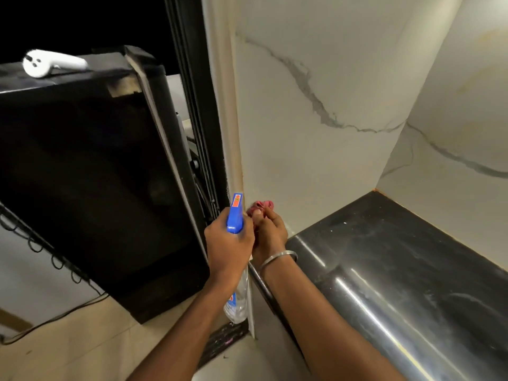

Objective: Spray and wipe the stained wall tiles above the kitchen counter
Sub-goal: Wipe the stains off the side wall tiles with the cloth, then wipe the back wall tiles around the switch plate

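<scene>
centre frame: your left hand (228, 244) is gripping the spray bottle (235, 214); your right hand (270, 232) is holding the pink cloth (261, 206) against the wall tile (316, 160).

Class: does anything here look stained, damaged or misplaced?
Yes. A brownish streak runs down the left edge of the wall tile, above the pink cloth; yellowish patches mark the right wall; pale specks dot the black counter.

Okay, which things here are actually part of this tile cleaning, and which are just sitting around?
In the job:
- spray bottle, gripped by the left hand
- pink cloth, held against the wall tiles by the right hand

Lying about:
- white object on top of the black appliance
- looped wires beside the appliance
</scene>
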